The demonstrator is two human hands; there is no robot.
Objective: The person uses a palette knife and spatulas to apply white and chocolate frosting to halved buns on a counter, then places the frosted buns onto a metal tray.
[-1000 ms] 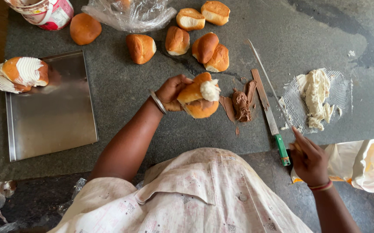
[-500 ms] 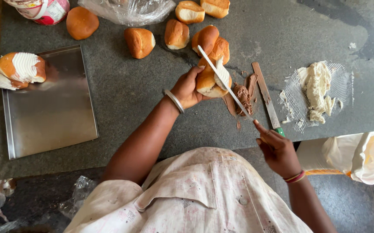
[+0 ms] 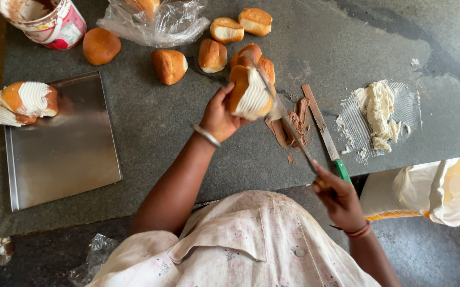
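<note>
My left hand (image 3: 219, 114) holds a split bun (image 3: 250, 93) above the dark stone counter, its cut face coated with white cream. My right hand (image 3: 339, 194) grips a long thin spatula knife (image 3: 288, 125) by the handle, and its blade lies across the creamed face of the bun. A smear of brown chocolate paste (image 3: 292, 125) sits on the counter just under the bun. To the right lies a heap of white cream (image 3: 378, 109).
A green-handled knife (image 3: 325, 133) lies beside the brown paste. A steel tray (image 3: 62, 143) at left carries cream-filled buns (image 3: 23, 101) at its far corner. Several plain buns (image 3: 169, 65), a plastic bag (image 3: 158, 21) and a tub (image 3: 44, 21) line the far edge. A white bag (image 3: 442, 188) hangs at right.
My right hand picked up the spatula knife and brought its blade onto the bun. My left hand turned the bun so its cut face shows, now spread with white cream.
</note>
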